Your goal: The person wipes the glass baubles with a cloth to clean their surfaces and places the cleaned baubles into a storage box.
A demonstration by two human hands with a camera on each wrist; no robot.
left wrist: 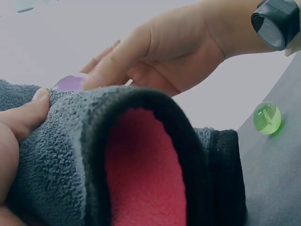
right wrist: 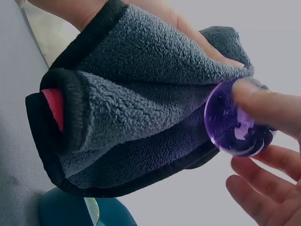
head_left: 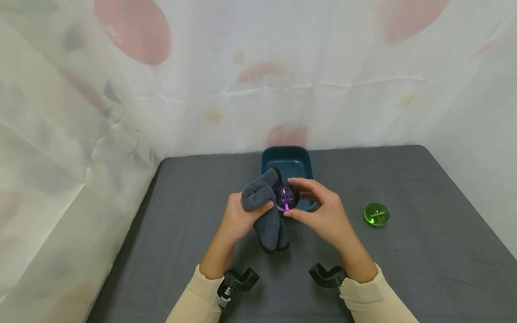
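My left hand (head_left: 242, 214) grips a folded grey fleece cloth (head_left: 264, 208) with a black hem and a red inner side (left wrist: 141, 169). The cloth (right wrist: 141, 113) presses against a clear purple ball (head_left: 286, 196). My right hand (head_left: 319, 211) pinches that ball (right wrist: 235, 120) between thumb and fingertips, just above the table. In the left wrist view only a sliver of the purple ball (left wrist: 70, 83) shows behind the cloth (left wrist: 56, 155), with the right hand (left wrist: 160, 52) above it.
A dark teal tub (head_left: 287, 163) stands right behind the hands on the grey table (head_left: 404, 251). A clear green ball (head_left: 376, 213) lies to the right; it also shows as the green ball (left wrist: 267, 117). Patterned white curtains close in the back and sides.
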